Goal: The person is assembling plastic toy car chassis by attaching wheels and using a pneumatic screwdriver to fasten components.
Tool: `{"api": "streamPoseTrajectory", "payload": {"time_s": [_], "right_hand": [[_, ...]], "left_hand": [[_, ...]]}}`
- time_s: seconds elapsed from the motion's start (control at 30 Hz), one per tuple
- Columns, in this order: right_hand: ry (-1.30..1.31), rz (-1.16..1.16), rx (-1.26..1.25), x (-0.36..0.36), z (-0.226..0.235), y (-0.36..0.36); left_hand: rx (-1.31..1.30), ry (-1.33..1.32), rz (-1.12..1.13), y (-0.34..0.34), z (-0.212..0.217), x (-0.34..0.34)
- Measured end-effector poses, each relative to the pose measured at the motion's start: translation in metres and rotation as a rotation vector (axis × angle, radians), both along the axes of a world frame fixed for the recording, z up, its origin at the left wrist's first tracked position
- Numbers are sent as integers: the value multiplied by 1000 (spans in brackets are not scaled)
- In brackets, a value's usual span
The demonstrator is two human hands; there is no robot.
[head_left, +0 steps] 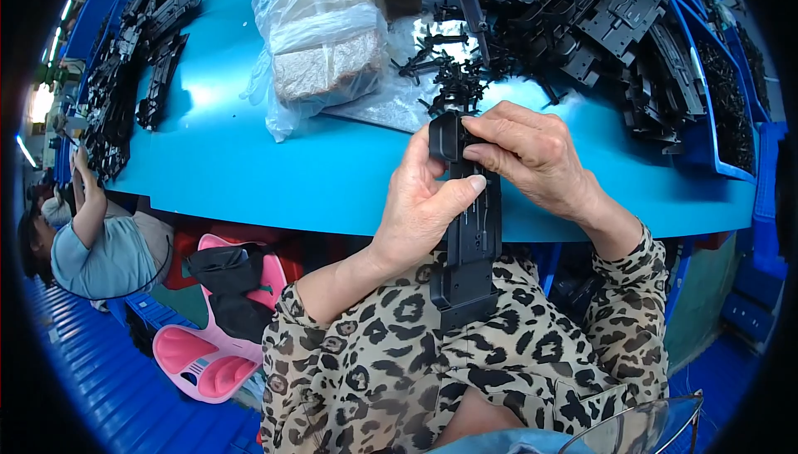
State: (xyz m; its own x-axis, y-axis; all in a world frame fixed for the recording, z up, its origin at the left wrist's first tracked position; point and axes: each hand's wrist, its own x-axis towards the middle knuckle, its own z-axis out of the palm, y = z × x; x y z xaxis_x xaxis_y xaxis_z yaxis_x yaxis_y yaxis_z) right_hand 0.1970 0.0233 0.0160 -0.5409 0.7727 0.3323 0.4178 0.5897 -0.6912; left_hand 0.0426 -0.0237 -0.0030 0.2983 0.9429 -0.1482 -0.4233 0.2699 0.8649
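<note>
We hold both forearms up from below, wrists close together. Our left hand point(424, 204) curls with thumb pressed forward; our right hand point(532, 155) arches just above it, fingers bent in a pinching grip.

The long plastic part point(472, 221) held in both hands is black; the table point(249, 163) bright blue; the sleeves point(366, 354) leopard-spotted, tan and black; the bag point(320, 46) clear over something grey; the stool point(208, 354) pink; the bins point(715, 105) blue, heaped with black parts point(598, 22).
</note>
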Motion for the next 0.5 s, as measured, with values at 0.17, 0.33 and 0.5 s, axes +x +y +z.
{"api": "streamPoseTrajectory", "payload": {"time_s": [0.17,0.33,0.5], "right_hand": [[5,-27,-50,1,-3,-1],[6,-97,152,-4,-4,-2],[-55,-93,145,-5,-7,-3]], "left_hand": [[-18,-17,-9,2,-2,0],[-33,-34,2,4,3,1],[-54,-15,2,3,0,-1]]}}
